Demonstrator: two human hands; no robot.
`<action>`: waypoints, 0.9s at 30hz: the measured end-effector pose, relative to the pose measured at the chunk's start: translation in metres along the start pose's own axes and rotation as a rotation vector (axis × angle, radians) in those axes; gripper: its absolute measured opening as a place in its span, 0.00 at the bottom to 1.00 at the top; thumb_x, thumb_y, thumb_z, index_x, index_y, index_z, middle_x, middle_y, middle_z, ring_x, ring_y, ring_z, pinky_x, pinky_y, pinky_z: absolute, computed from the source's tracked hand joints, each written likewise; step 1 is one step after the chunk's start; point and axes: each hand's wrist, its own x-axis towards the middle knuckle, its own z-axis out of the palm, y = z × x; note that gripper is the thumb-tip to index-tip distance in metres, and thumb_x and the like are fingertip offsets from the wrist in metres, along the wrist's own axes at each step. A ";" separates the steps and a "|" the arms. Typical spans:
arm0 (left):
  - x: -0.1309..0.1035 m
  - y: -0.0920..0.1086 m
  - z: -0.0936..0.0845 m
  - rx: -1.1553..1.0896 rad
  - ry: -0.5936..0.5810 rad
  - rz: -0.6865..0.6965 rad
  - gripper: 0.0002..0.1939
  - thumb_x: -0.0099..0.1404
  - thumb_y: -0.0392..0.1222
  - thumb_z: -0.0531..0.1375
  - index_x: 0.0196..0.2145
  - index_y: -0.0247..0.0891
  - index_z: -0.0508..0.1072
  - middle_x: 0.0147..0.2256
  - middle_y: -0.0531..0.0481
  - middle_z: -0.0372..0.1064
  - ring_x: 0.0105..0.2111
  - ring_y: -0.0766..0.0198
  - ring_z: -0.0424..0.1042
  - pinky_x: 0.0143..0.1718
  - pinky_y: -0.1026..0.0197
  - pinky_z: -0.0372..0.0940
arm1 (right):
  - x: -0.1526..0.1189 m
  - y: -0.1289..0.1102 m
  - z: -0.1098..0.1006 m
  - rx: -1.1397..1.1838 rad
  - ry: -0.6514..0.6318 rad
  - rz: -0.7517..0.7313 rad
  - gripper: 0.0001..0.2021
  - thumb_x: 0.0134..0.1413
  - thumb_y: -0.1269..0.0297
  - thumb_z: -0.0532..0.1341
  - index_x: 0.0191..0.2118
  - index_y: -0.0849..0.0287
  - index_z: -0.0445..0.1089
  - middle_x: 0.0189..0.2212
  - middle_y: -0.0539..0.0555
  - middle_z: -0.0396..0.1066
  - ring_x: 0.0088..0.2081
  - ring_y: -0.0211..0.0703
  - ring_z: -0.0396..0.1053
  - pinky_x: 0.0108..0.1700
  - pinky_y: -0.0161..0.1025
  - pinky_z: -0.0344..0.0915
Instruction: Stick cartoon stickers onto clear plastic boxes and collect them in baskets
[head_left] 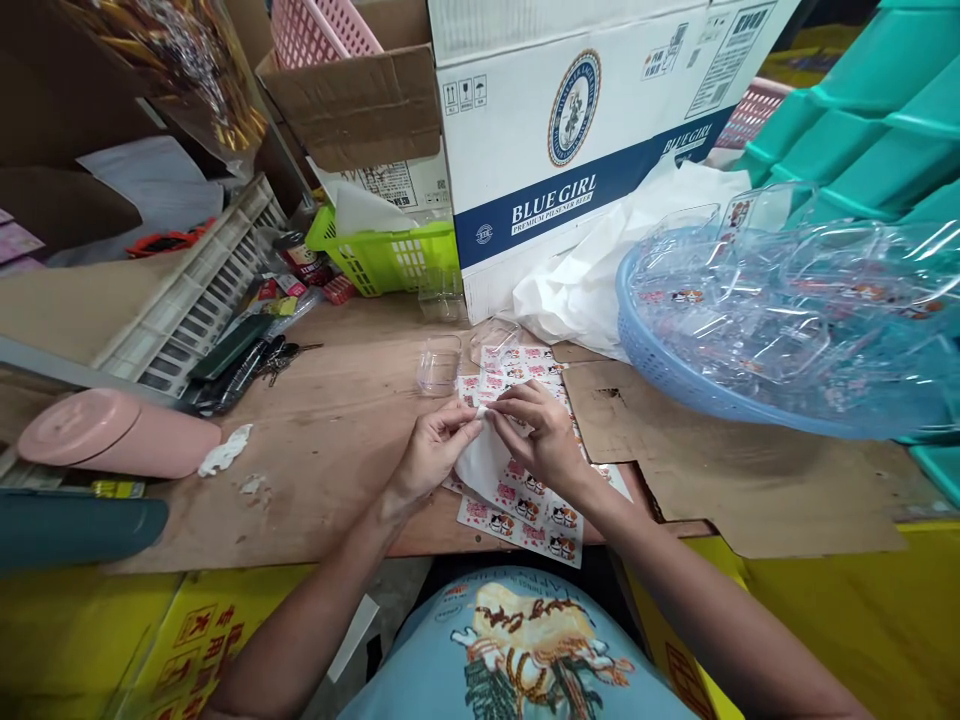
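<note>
My left hand and my right hand meet over the table, thumbs and fingertips pinched together at the top of a white sheet of paper. The paper hangs curled toward me from my fingertips. Beneath it lie several sticker sheets printed with cartoon cats and pink writing, partly covered by my hands. Just past my fingers stands a small clear plastic box. Another clear plastic piece rests at the far edge of the sheets.
A blue basket heaped with clear plastic pieces stands right, on cardboard. Behind are a white beer carton, crumpled white paper and a lime-green basket. Left lie a pink bottle, keys and crumpled tissue.
</note>
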 end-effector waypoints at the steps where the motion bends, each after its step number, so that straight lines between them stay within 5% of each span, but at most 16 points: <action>1: 0.000 -0.001 0.000 0.002 0.009 -0.009 0.10 0.57 0.43 0.68 0.35 0.36 0.82 0.33 0.49 0.71 0.35 0.66 0.68 0.36 0.67 0.64 | 0.002 0.003 -0.001 0.067 0.043 0.069 0.08 0.59 0.63 0.63 0.30 0.57 0.77 0.29 0.55 0.75 0.33 0.45 0.69 0.38 0.43 0.67; 7: 0.000 -0.008 -0.004 -0.011 0.112 -0.122 0.14 0.51 0.44 0.71 0.34 0.35 0.82 0.33 0.48 0.76 0.31 0.65 0.71 0.33 0.66 0.65 | 0.011 0.013 -0.021 0.146 0.239 0.201 0.13 0.61 0.56 0.61 0.32 0.57 0.76 0.29 0.54 0.75 0.31 0.44 0.71 0.34 0.41 0.68; 13: 0.001 -0.006 0.008 -0.123 0.092 -0.156 0.14 0.53 0.45 0.70 0.36 0.36 0.81 0.31 0.49 0.78 0.28 0.66 0.72 0.32 0.66 0.66 | -0.005 0.000 -0.004 -0.178 0.046 -0.101 0.06 0.59 0.62 0.63 0.35 0.55 0.76 0.32 0.57 0.74 0.36 0.48 0.67 0.40 0.46 0.66; 17: -0.002 -0.007 0.014 -0.118 0.058 -0.101 0.12 0.55 0.42 0.70 0.37 0.36 0.81 0.35 0.49 0.78 0.33 0.66 0.73 0.37 0.66 0.67 | -0.007 0.004 0.004 -0.071 0.097 0.020 0.10 0.60 0.64 0.61 0.27 0.56 0.73 0.27 0.55 0.72 0.33 0.46 0.66 0.38 0.44 0.65; 22: -0.005 -0.011 0.009 -0.173 0.136 -0.204 0.14 0.49 0.42 0.72 0.34 0.35 0.81 0.31 0.49 0.78 0.27 0.67 0.72 0.31 0.66 0.66 | 0.002 0.014 -0.010 0.010 0.213 0.164 0.15 0.65 0.59 0.54 0.29 0.58 0.71 0.24 0.52 0.70 0.26 0.40 0.65 0.29 0.38 0.64; 27: -0.004 -0.009 0.013 -0.234 0.171 -0.218 0.16 0.47 0.43 0.73 0.34 0.34 0.81 0.30 0.49 0.78 0.26 0.68 0.72 0.31 0.66 0.66 | -0.004 0.003 -0.007 -0.036 0.067 0.044 0.09 0.57 0.58 0.65 0.30 0.56 0.74 0.30 0.57 0.73 0.35 0.48 0.67 0.40 0.45 0.66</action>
